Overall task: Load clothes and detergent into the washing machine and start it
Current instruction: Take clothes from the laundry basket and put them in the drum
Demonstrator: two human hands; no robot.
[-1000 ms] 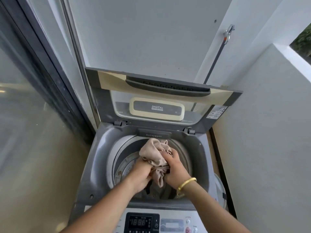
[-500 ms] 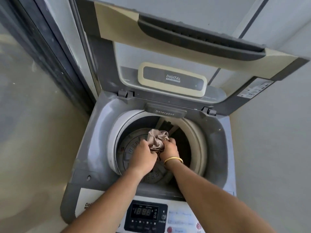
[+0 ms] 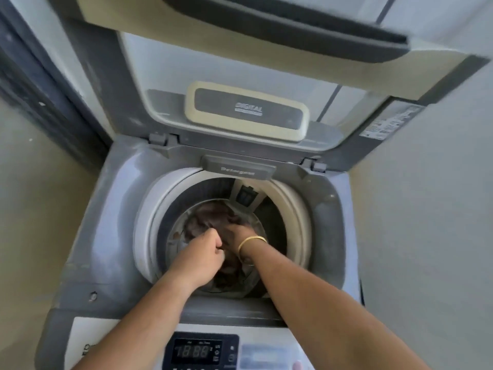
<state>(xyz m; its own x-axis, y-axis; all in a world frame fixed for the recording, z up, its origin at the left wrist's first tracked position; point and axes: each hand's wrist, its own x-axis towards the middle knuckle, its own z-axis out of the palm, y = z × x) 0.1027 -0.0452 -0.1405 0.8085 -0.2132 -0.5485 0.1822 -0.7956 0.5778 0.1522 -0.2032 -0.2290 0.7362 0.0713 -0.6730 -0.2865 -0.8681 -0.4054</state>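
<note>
A grey top-loading washing machine (image 3: 112, 209) stands open, its lid (image 3: 240, 62) raised at the back. Both my arms reach down into the drum (image 3: 160, 217). A beige-brown garment (image 3: 210, 214) lies bunched at the drum's bottom, in shadow. My left hand (image 3: 202, 252) is curled into a fist at the garment's near edge; whether it grips cloth is unclear. My right hand (image 3: 237, 233), with a gold bangle on the wrist, presses into the garment with fingers buried in the cloth. A grey flap marked "Detergent" (image 3: 237, 170) sits shut at the drum's back rim.
The control panel with a lit digital display (image 3: 197, 351) lies at the near edge under my forearms. A dark door frame (image 3: 40, 102) runs along the left. A plain wall (image 3: 440, 209) stands close on the right.
Both hands have carried the garment from above the drum's rim down to its bottom. The head has leaned closer over the machine.
</note>
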